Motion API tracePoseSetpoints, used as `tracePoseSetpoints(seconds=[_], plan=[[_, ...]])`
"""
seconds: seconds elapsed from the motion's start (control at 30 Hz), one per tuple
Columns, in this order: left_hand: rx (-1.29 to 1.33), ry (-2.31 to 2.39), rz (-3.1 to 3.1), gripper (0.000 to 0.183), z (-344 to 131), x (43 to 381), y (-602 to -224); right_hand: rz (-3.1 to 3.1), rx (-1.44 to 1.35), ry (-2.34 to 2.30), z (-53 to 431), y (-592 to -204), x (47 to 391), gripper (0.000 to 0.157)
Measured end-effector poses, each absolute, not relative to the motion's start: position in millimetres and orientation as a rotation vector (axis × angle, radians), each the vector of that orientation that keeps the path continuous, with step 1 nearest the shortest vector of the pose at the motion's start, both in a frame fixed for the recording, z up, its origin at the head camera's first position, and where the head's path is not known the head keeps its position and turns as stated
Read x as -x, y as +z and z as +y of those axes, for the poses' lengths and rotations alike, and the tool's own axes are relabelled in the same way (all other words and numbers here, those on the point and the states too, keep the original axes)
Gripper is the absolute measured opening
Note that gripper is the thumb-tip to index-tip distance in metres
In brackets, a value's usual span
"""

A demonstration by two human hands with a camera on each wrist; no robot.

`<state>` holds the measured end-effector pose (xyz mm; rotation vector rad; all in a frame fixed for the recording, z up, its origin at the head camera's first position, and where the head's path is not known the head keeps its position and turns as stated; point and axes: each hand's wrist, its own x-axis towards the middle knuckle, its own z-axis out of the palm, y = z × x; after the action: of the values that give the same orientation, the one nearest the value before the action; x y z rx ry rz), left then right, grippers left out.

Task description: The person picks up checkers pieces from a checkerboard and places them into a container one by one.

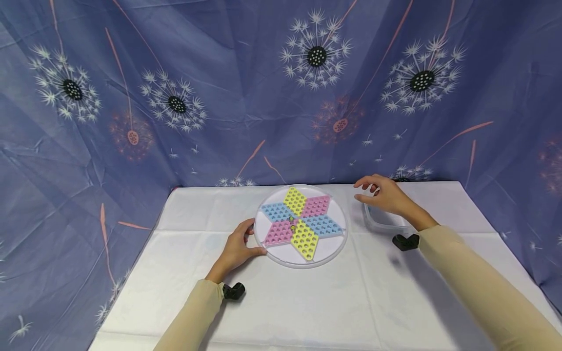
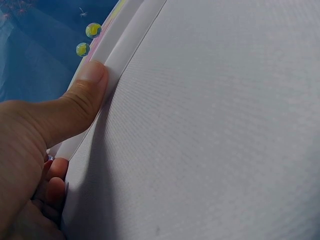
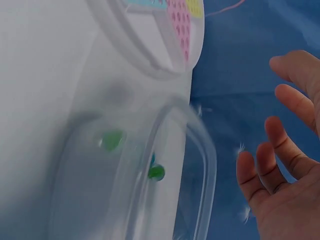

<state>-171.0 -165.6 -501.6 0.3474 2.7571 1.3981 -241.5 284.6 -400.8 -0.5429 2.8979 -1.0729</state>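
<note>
A round white Chinese checkers board (image 1: 325, 248) with a blue, pink and yellow star lies on the table. Two glass marbles (image 1: 292, 227) sit near its middle; the left wrist view shows yellow inside these marbles (image 2: 93, 30). My left hand (image 1: 237, 247) holds the board's left rim, thumb (image 2: 90, 82) on the edge and fingers curled at the side. Over a clear plastic container (image 1: 384, 227) hovers my right hand (image 1: 387, 196), fingers loosely bent and apart, with nothing between them. In the right wrist view a green marble (image 3: 156, 172) shows through the container wall.
White cloth (image 1: 307, 307) covers the table. A blue dandelion-print curtain (image 1: 246, 97) hangs behind the table's back edge and along both sides. A black wrist mount (image 1: 234, 291) sticks out from the left sleeve, and another mount (image 1: 406, 242) from the right.
</note>
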Motion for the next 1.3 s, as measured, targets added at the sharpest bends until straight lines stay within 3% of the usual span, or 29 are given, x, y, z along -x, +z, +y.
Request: tracePoseSetpoints(seconds=[1.3], plan=[[-0.386,1.4,2.783,0.1,-166,170,-500,2.615,0.894,-1.251,149,-425,256,0.031]])
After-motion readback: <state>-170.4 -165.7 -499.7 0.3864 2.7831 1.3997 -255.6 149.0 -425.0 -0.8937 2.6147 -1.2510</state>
